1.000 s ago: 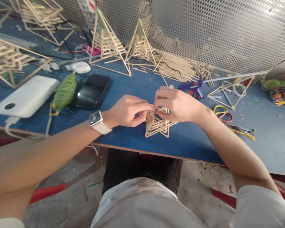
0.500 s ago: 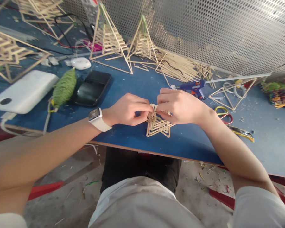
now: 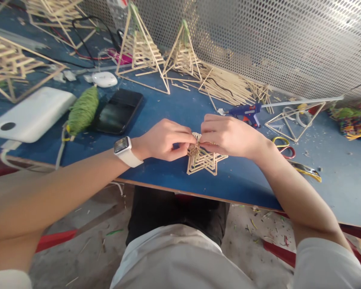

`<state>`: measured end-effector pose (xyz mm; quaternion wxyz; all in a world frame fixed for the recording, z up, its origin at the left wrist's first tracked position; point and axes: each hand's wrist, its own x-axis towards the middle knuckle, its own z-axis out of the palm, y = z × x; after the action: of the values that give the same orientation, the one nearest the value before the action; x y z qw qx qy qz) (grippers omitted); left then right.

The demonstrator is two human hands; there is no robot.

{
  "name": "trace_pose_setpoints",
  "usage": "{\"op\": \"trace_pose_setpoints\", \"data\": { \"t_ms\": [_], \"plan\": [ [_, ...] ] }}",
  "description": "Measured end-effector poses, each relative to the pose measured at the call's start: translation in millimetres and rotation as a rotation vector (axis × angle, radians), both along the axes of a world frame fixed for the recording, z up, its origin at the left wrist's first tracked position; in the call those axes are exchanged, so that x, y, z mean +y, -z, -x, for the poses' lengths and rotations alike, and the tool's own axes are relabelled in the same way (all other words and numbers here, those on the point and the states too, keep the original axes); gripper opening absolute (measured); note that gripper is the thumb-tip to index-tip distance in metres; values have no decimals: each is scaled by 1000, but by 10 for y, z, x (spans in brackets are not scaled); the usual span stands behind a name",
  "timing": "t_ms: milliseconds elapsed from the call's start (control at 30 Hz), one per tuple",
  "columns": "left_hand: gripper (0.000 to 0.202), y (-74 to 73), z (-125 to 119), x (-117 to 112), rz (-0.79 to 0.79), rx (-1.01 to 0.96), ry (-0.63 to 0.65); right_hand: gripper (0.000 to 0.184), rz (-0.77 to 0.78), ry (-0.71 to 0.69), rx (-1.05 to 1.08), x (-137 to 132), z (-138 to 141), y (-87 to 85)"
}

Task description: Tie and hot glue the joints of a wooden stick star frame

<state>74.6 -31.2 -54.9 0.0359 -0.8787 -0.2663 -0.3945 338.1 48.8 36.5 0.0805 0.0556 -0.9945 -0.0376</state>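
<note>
A small star-shaped frame of thin wooden sticks point(image 3: 204, 162) lies on the blue table point(image 3: 174, 108) near its front edge. My left hand point(image 3: 165, 140), with a white watch on its wrist, pinches at the top of the frame, fingers closed. My right hand point(image 3: 228, 134) pinches the same spot from the other side, fingertips pressed together. The two hands meet over the upper part of the star and hide it. What exactly sits between the fingertips is too small to name.
Behind stand stick pyramids point(image 3: 142, 50), a pile of loose sticks point(image 3: 228, 84) and a blue glue gun point(image 3: 246, 112). On the left lie a black phone point(image 3: 118, 110), green yarn point(image 3: 82, 110) and a white power bank point(image 3: 30, 114). Scissors point(image 3: 284, 146) lie to the right. A perforated metal screen backs the table.
Both hands stay pinched over the star's top; the star frame has shifted slightly right and toward the table edge under them.
</note>
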Motion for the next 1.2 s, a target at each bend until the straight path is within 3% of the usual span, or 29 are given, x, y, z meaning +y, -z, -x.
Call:
{"op": "trace_pose_setpoints", "data": {
  "t_ms": [200,400,700,867,1033,1100,1200],
  "plan": [
    [23,18,10,12,-5,-5,12,24,-23,-4,10,11,-21,16],
    [21,6,10,4,0,10,17,32,-64,33,14,-38,13,10],
    [17,-11,-7,-27,-10,1,-24,16,252,135,113,37,-130,-129],
    [35,-84,-18,-48,-74,48,11,19,264,203,109,95,-225,-263],
    [36,-93,-40,-60,-114,103,55,12,293,348,51,41,-406,-406],
    [36,-84,-50,-70,-75,87,63,10,320,405,42,-11,-506,-391],
    [37,-75,-44,-80,0,63,85,7,410,446,109,-90,-636,-226]
  ]
}}
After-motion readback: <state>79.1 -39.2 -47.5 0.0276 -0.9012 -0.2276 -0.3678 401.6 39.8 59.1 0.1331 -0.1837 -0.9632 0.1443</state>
